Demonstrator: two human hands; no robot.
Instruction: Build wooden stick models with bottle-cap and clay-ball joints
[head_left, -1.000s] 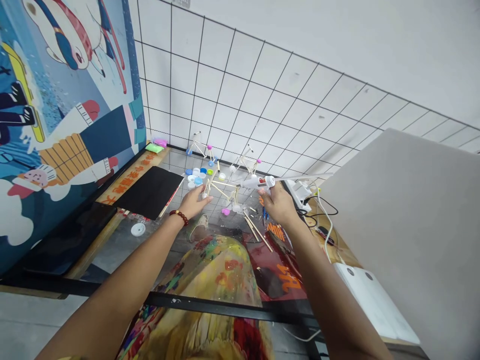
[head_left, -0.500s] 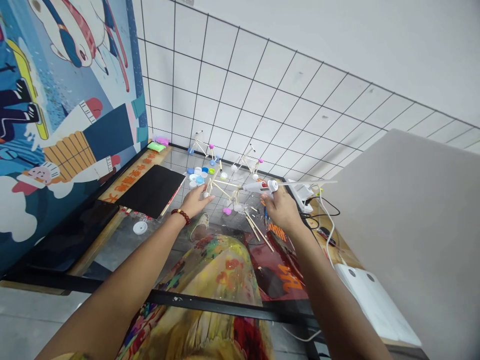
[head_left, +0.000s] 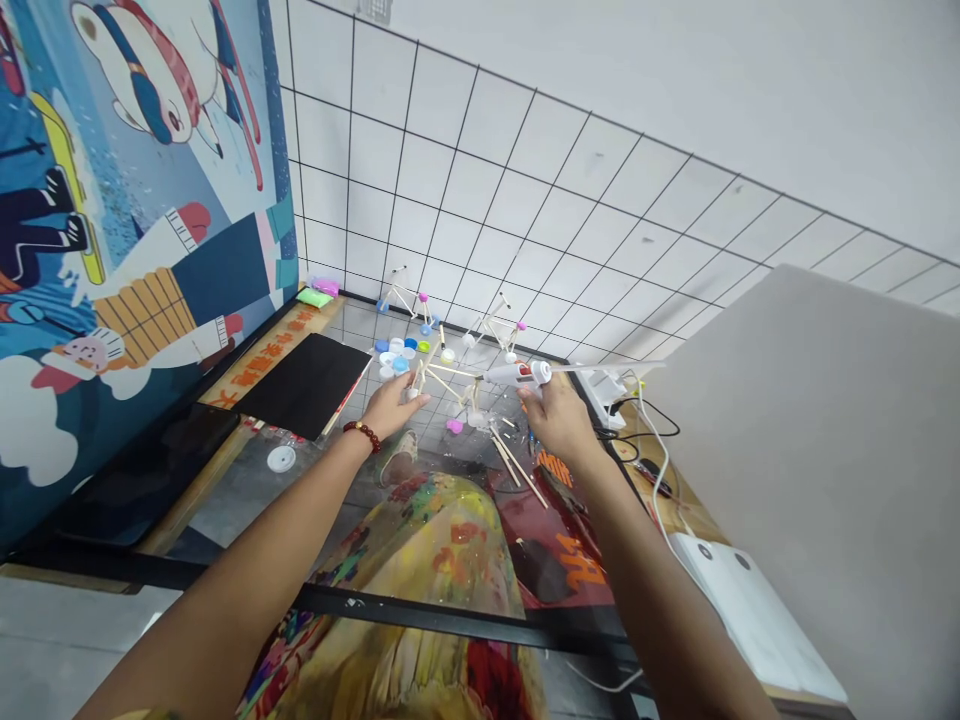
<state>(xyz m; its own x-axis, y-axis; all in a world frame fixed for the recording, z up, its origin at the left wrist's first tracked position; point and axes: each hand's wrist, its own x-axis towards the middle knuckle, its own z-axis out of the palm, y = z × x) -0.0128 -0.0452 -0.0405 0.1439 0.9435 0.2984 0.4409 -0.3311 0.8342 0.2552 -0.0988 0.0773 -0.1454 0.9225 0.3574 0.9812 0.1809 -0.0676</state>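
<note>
My left hand [head_left: 394,404], with a beaded bracelet on its wrist, pinches the left end of a small frame of wooden sticks [head_left: 450,372]. White and pink bottle caps sit at the frame's feet. My right hand [head_left: 561,415] is wrapped around a white hot glue gun [head_left: 517,374], a long clear glue stick poking out of its back. The gun's nozzle is at the frame's upper right joint; whether it touches cannot be made out. Two similar stick frames, one with blue caps [head_left: 405,300] and one with white caps [head_left: 491,328], stand behind.
Loose bottle caps [head_left: 396,355] are grouped beyond my left hand. Several loose sticks [head_left: 517,465] lie on the glass tabletop near my right hand. A black board [head_left: 307,385] and a dark tablet [head_left: 150,475] are at left. White cables [head_left: 656,475] run along the right side.
The view has tilted slightly. Both hands keep their holds, and the glue gun stays at the same joint of the frame with hardly any shift.
</note>
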